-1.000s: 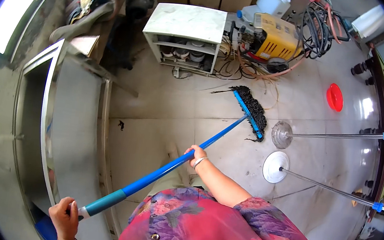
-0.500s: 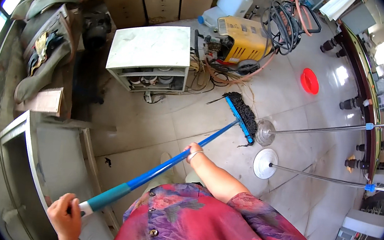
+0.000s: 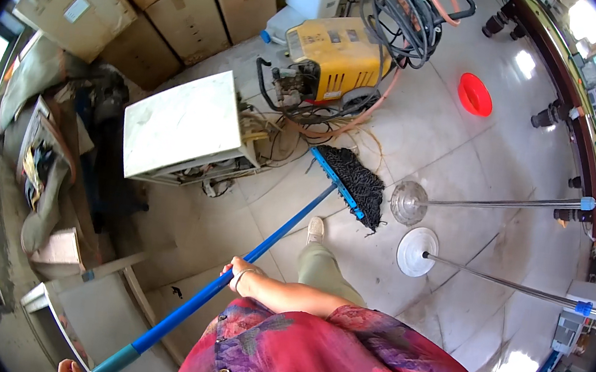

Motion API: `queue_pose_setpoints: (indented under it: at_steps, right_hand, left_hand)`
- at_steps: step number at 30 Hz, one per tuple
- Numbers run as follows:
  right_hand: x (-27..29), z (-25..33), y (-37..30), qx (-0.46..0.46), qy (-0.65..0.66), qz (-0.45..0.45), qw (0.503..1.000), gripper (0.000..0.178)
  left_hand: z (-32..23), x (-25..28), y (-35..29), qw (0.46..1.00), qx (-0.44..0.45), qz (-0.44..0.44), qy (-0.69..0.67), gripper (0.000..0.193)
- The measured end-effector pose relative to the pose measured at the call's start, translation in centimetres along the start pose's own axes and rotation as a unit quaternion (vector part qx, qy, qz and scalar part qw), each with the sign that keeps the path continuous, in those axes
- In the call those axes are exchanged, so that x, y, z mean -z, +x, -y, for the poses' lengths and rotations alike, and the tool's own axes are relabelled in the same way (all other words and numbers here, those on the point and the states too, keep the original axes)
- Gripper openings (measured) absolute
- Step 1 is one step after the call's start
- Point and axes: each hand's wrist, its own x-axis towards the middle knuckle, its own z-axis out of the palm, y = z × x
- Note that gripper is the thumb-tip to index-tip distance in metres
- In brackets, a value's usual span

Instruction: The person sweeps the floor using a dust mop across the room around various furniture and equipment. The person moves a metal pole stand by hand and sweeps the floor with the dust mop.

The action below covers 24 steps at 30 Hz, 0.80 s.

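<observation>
While we hold the pole (image 3: 185, 302): it runs straight from near left to far right, and its far end meets the mop head (image 3: 354, 185).
Mop head: its dark strands rest on the floor (image 3: 427, 146), far and right of both our hands.
Bar (image 3: 337, 184): blue, set crosswise to the pole, long axis from far left to near right, with the strands spread on its far right side. We judge this crossing of bar and pole to be the relation that counts most.
Right hand (image 3: 239, 271): our fingers are wrapped around the blue part of the pole; of the two hands, this one is nearer to the mop head.
Left hand (image 3: 68, 371): only some fingers show at the lower edge, beside the pole's near end; we cannot tell how firmly they close, or on what.
Shoe (image 3: 316, 230): right of the pole, just near of the mop head.
Around the strands: we see the cabinet (image 3: 183, 125) to the left, the yellow machine (image 3: 346, 55) on the far side, the clear disc (image 3: 408, 203) just to the right, and the white disc (image 3: 416, 262) nearer to us.
Farther off: a red bowl (image 3: 476, 94) at far right, boxes (image 3: 192, 20) at far left.
Since the earlier frames: our view has swung left, so more boxes show and the cabinet's shelves are mostly hidden; our left hand has slipped mostly out of sight, and a shoe now stands out clearly ahead of us.
</observation>
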Motion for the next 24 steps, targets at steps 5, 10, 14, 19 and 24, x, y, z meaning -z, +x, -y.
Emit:
queue_pose_setpoints:
  at_steps: [5,10,14,19,24]
  right_hand:
    - [0.0,8.7,0.2,0.028,0.039,-0.022,0.999,0.005]
    - [1.6,18.3,0.3,0.068,0.050,-0.020,0.996,0.013]
    - [-0.7,21.6,-1.5,0.071,0.067,-0.017,0.995,0.006]
    - [-3.8,25.4,-3.2,0.077,0.137,0.031,0.987,0.007]
    - [-4.9,27.1,-1.8,0.061,0.161,0.006,0.985,0.009]
  left_hand:
    - [-8.7,-1.7,2.1,0.995,0.053,0.076,-0.045,0.016]
    - [-12.4,-6.6,1.6,0.994,-0.107,0.013,0.014,0.020]
    - [-16.2,-5.2,6.7,0.997,-0.031,0.061,-0.030,0.025]
    - [-21.8,-3.4,12.5,0.992,-0.074,-0.006,-0.099,0.028]
    - [-19.9,-6.6,14.3,0.987,-0.143,-0.068,-0.032,0.026]
